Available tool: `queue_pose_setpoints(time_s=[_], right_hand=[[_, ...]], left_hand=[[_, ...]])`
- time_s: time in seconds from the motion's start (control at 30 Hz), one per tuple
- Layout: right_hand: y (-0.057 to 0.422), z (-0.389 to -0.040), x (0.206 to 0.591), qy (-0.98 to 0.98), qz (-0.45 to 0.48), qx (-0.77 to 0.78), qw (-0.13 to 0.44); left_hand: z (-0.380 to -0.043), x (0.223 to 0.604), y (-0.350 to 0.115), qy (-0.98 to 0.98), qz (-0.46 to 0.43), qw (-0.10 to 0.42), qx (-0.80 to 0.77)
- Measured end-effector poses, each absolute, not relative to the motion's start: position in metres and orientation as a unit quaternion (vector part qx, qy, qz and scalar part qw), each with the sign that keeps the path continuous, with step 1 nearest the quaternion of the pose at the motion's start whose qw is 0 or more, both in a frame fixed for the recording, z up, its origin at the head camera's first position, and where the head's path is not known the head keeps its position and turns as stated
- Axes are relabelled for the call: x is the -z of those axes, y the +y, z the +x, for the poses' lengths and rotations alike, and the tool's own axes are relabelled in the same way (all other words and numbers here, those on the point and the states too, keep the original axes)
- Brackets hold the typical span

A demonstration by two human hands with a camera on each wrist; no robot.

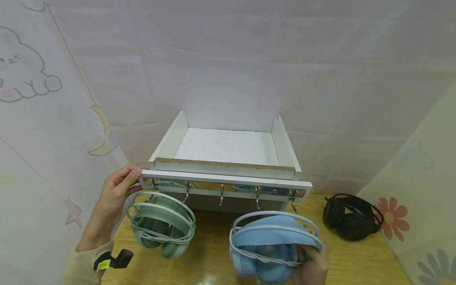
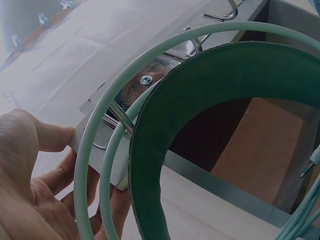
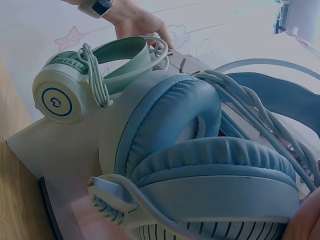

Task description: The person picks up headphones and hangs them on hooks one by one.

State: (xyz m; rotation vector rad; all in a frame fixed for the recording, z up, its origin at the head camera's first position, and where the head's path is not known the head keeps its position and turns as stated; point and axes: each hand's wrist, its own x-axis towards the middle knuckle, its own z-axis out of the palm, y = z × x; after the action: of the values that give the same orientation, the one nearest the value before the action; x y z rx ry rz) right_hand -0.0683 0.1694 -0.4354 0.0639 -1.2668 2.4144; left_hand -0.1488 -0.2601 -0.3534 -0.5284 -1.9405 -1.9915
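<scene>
My left hand [image 1: 112,198] pinches the left end of a white hook rail [image 1: 228,179], thumb above and fingers below. From the rail's leftmost hook hang green headphones [image 1: 164,217], their cable bundled, as the left wrist view shows the hook under the double headband [image 2: 107,107]. My right hand [image 1: 313,263] grips blue headphones [image 1: 274,229] by their right side, below and in front of the rail's right half. In the right wrist view the blue ear cushions [image 3: 170,120] face each other, and a twisted cable runs beside them. Most of the right hand's fingers are hidden.
Behind the rail stands a white open-topped shelf [image 1: 228,148] with raised sides. Several metal hooks [image 1: 221,194] line the rail. Black headphones [image 1: 352,217] lie on the wooden table [image 1: 356,261] at the right. Printed cloth walls [image 1: 228,71] enclose the back and sides.
</scene>
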Motion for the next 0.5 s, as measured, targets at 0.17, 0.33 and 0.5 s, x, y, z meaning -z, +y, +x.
queue_pose_setpoints(time_s=[0.17, 0.33, 0.5], right_hand=[[0.166, -0.072, 0.436, -0.463, 0.006, -0.86, 0.214], [0.161, -0.075, 0.437, -0.469, 0.001, -0.854, 0.227], [0.156, -0.076, 0.438, -0.469, 0.008, -0.857, 0.212]], left_hand=[[-0.15, 0.353, -0.26, -0.677, -0.182, 0.156, 0.696], [-0.151, 0.354, -0.259, -0.671, -0.18, 0.159, 0.701], [-0.15, 0.353, -0.258, -0.672, -0.182, 0.156, 0.7]])
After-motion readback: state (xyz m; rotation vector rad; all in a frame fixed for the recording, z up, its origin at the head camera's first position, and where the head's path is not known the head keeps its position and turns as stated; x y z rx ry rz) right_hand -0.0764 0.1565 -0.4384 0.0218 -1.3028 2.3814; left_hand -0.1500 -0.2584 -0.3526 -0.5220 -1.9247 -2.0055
